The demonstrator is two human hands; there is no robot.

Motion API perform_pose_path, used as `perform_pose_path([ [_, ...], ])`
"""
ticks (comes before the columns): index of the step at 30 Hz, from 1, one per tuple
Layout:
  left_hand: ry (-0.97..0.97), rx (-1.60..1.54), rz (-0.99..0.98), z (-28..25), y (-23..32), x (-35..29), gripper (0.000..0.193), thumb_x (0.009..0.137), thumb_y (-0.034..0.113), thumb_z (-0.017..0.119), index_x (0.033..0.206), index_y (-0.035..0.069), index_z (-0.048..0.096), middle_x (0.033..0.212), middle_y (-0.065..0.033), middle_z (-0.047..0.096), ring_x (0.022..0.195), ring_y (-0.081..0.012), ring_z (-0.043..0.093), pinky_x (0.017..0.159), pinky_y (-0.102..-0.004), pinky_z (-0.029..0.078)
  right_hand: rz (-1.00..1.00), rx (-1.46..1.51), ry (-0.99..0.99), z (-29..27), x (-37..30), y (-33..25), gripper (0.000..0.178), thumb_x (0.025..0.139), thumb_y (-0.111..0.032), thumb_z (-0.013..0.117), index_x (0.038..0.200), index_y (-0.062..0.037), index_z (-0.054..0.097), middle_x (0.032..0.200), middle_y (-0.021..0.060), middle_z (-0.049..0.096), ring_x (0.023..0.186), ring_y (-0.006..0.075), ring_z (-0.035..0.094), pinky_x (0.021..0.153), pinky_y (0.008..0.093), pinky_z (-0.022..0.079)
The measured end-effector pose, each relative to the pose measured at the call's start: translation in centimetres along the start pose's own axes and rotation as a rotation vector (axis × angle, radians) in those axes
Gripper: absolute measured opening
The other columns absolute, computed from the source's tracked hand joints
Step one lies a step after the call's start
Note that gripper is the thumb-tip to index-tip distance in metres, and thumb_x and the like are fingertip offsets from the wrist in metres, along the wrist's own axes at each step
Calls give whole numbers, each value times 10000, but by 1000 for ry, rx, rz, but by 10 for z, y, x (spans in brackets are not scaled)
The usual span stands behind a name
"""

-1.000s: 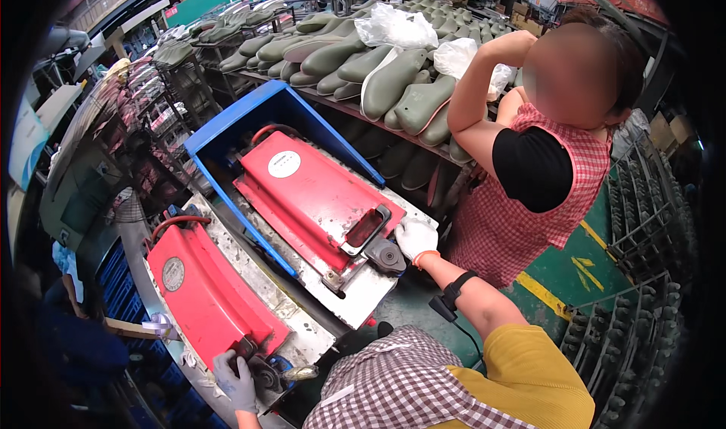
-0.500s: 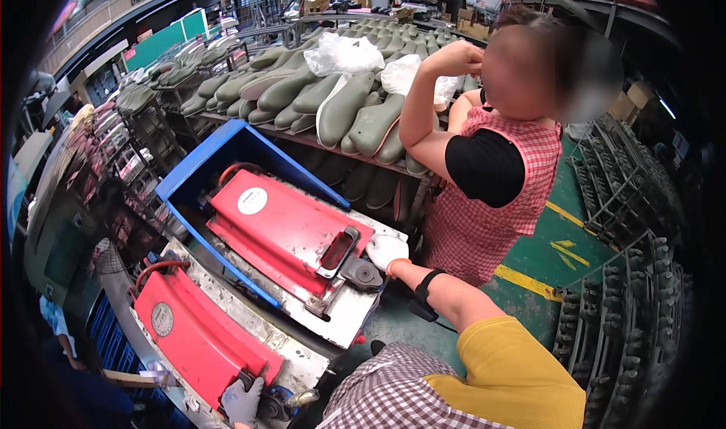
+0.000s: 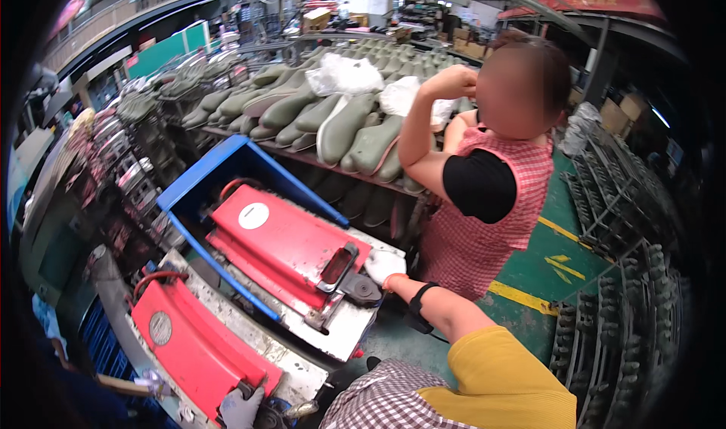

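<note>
My left hand (image 3: 241,409), in a grey glove, is at the near end of the closer red machine cover (image 3: 198,338). Its fingers curl over the black handle there, which they partly hide. My right hand (image 3: 385,266), in a white glove, rests at the end of the farther red machine cover (image 3: 283,240), beside a black round knob (image 3: 361,289) and a black-rimmed slot handle (image 3: 337,266). Its fingers are mostly hidden from view. Both covers sit on worn white metal bases, and a blue hood (image 3: 218,168) surrounds the back of the farther one.
Past the machines, a rack (image 3: 302,145) carries many olive-green boot-shaped pieces with white plastic bags (image 3: 344,74) on top. A co-worker (image 3: 488,179) in a red checked apron stands close on the right, one hand raised near the head. Metal racks (image 3: 605,315) line the right side.
The view has shifted slightly. Both my hands stay at about the same places on the two machines. The co-worker keeps the same pose with a raised hand.
</note>
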State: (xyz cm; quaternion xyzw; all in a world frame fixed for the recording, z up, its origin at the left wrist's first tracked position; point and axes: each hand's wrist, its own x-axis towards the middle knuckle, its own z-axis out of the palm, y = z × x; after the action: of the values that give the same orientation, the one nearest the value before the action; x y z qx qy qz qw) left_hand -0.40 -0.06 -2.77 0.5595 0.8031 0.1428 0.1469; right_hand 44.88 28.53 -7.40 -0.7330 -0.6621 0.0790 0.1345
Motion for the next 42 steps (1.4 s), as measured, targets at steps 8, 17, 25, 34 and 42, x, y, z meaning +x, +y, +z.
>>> perform_pose_path([
  [8,-88,55,-72,4,-5,-2,591,766,628,776,697,45,697,738,-214,688,767,-402,690,698,-502,519,35,40,-72,-1,5,5,358,921,-354,516,1047,-111,747,1076,175,746,1021,370,711,884,481,552],
  [17,-122,91,-132,-2,4,-3,633,754,651,776,695,29,673,734,-219,667,730,-400,664,659,-501,483,46,43,-74,-6,4,-1,357,936,-358,511,1061,-121,748,1062,166,749,1026,362,710,871,479,552],
  [25,-155,-143,-155,-16,16,-3,495,782,536,794,749,50,702,747,-198,681,756,-380,681,683,-485,496,14,29,-65,-3,8,-2,374,935,-363,506,1048,-96,743,1069,181,741,1031,370,703,890,480,547],
  [34,-87,16,-107,1,-1,-6,540,764,534,815,686,21,663,678,-203,636,670,-373,646,628,-486,461,32,39,-64,-2,2,0,361,936,-364,513,1058,-118,748,1058,160,751,1018,357,713,878,477,550],
  [42,-106,-74,-116,-13,18,3,486,788,491,795,739,21,684,724,-203,670,716,-395,665,661,-481,480,-10,15,-13,3,16,4,355,930,-363,513,1012,-113,751,1032,179,747,984,383,716,846,501,556],
])
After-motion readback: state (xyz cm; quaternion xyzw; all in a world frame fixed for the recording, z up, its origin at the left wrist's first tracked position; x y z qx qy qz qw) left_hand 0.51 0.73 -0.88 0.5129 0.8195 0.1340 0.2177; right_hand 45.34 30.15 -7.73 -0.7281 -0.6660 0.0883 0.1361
